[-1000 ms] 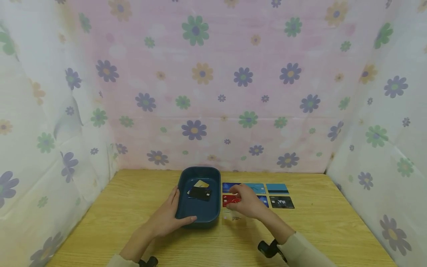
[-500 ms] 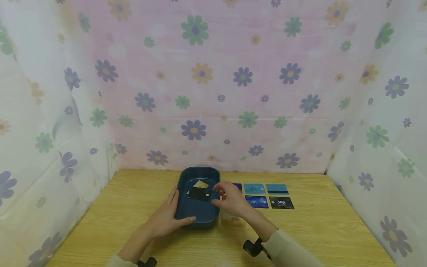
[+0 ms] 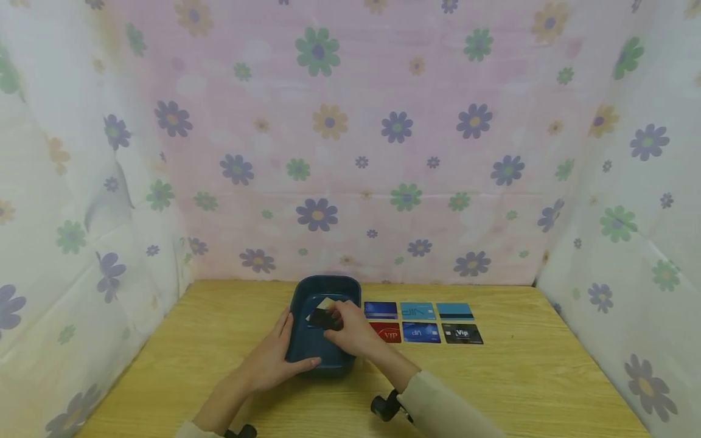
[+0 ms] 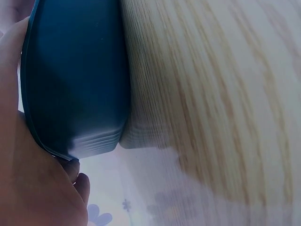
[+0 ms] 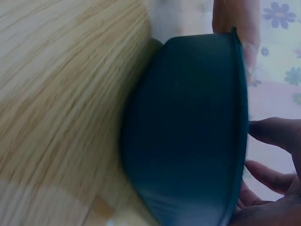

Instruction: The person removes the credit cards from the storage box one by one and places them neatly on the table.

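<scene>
In the head view a dark blue tray (image 3: 327, 359) stands on the table. My left hand (image 3: 271, 353) holds it at the left, its thumb over the near rim and its fingers along the outer side. Over the tray's right side reaches my right hand (image 3: 350, 328), pinching the right end of a black card (image 3: 320, 318) inside it. A pale card (image 3: 327, 302) partly shows from beneath the black one. The right wrist view shows the tray's outer wall (image 5: 188, 127) in front of my right fingers, hiding their tips. The left wrist view shows my left hand (image 4: 33, 179) around the rim.
Right of the tray lie two rows of cards: a dark blue card (image 3: 380, 310), a light blue card (image 3: 418, 311), a blue striped card (image 3: 454, 311), a red VIP card (image 3: 387, 333), a blue card (image 3: 421, 332) and a black Vip card (image 3: 462, 333). Floral cloth (image 3: 350, 182) surrounds the table.
My right hand has moved left from above the red card, across the tray's rim, to the black card inside. The red card is now uncovered. The left hand stays on the tray.
</scene>
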Demonstrator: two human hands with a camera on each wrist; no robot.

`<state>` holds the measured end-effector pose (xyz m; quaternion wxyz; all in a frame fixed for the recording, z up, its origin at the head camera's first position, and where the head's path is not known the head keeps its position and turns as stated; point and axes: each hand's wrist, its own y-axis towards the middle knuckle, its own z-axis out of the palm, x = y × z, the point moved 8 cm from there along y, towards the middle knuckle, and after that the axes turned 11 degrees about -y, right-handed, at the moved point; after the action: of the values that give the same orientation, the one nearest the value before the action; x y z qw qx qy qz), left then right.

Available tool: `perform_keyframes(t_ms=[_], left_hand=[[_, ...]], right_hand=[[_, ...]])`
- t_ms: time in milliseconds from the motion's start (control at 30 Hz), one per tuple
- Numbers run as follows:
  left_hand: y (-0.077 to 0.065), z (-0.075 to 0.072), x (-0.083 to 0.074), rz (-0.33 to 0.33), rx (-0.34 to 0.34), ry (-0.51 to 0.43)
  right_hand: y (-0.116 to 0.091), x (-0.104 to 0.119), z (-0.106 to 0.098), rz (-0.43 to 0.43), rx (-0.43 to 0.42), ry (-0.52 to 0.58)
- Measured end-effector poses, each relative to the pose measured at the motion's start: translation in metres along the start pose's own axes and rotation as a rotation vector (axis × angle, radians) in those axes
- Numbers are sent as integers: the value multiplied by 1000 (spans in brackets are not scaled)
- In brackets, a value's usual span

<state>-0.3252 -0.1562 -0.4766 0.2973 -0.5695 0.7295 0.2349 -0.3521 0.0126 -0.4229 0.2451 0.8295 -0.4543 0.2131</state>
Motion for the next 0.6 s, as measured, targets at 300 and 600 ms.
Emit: perform_keyframes(t_ms=[300,600], left_hand=[[0,2,3,2,4,-4],[0,1,1,-2,5,-10]], right_hand=[[17,-4,18,188,-37,75],[26,-23,32,369,-69,109]])
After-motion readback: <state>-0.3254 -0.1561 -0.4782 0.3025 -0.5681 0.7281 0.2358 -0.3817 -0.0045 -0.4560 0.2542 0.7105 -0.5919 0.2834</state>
